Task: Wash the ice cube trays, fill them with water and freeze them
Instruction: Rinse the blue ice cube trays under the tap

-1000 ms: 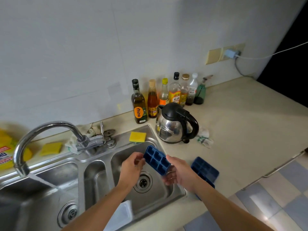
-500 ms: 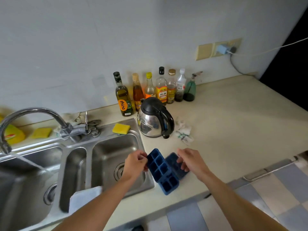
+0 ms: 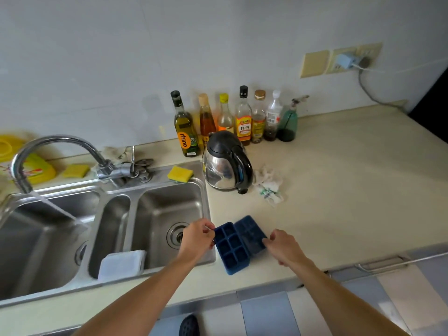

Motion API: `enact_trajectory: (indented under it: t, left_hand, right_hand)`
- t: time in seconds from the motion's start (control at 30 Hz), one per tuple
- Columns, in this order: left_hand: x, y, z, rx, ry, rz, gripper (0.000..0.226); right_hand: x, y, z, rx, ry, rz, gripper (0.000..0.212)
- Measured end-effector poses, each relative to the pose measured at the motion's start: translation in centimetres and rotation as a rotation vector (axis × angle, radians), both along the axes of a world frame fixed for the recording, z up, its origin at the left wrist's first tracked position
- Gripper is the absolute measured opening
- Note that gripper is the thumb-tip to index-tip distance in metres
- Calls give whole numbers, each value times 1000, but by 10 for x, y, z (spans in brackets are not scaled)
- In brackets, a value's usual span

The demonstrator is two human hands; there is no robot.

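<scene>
On the counter [image 3: 339,190] just right of the sink [image 3: 155,214], a left tray [image 3: 231,248] and a right tray [image 3: 249,232] lie touching. The left hand [image 3: 197,238] pinches the left tray's sink-side edge. The right hand [image 3: 282,244] meets the right tray with curled fingers, grip unclear.

I saw soft, even light, brightest on the surface [image 3: 351,195] at right and dim in the sink [image 3: 43,251] at lower left. Small glare sat on the kettle [image 3: 218,170]. Frame edges bowed; the ice cube trays [image 3: 231,248] looked slightly soft, shadows faint.
</scene>
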State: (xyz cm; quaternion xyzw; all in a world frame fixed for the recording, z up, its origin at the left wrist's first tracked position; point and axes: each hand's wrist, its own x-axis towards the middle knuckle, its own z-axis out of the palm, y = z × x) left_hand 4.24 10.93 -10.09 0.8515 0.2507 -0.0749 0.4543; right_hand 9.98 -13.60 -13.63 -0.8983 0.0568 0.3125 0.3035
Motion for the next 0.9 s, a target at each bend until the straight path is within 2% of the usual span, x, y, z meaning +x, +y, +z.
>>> enact_trajectory:
  t: [0.17,0.37,0.47,0.63,0.77,0.9]
  left_hand:
    - [-2,2,-5,-41,12,-40,11]
    - [-6,12,-5,-239,35,-15,7]
    - [-8,27,0,-289,20,34,14]
    - [-16,71,12,-358,-56,182,27]
    - [-22,124,28,-522,-120,376,37]
    - [-35,187,37,-658,-190,454,53]
  right_hand:
    - [6,3,-6,123,31,-46,12]
    - [20,16,10,312,-102,-255,22]
    - [33,34,26,345,-154,-284,22]
    - [46,94,67,443,-222,-224,24]
    - [37,173,101,564,-169,-128,24]
    - [13,270,118,642,-123,22,23]
